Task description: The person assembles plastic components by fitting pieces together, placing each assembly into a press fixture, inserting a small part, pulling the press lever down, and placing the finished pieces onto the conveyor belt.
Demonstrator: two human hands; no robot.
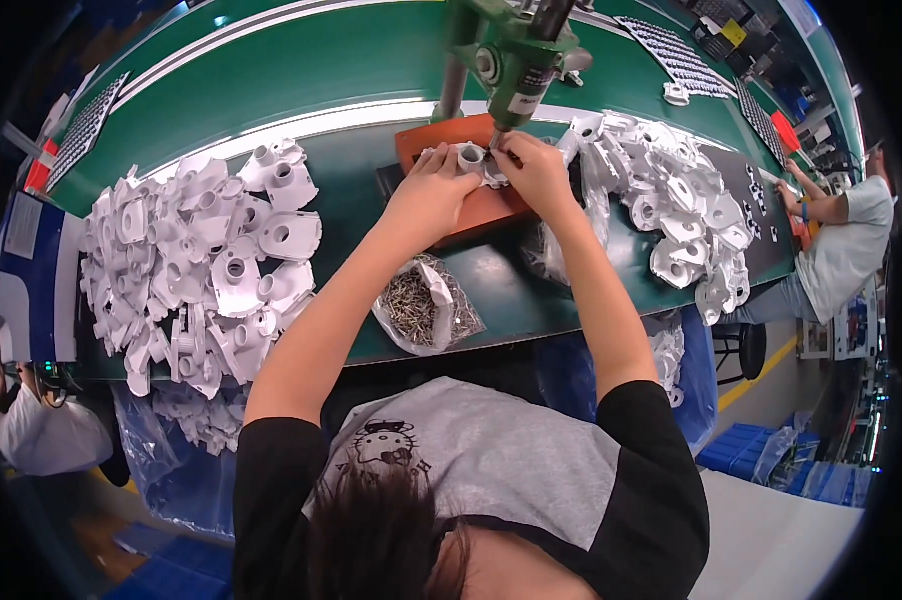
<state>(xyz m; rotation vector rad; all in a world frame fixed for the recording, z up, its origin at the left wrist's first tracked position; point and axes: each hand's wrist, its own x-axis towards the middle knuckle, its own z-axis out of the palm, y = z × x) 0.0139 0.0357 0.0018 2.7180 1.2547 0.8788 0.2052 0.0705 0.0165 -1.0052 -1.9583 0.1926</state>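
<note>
Many metal screws (408, 308) lie in one clear bag (440, 291).

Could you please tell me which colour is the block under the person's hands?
The block is orange, seen best in the head view.

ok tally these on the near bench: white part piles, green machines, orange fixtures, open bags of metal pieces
White part piles: 2, left pile and right pile
Green machine: 1
Orange fixture: 1
Open bag of metal pieces: 1
Total: 5

White part (471, 158) partly hidden beneath the fingers (435, 158), green press (512, 70) cut off by the top edge
</note>
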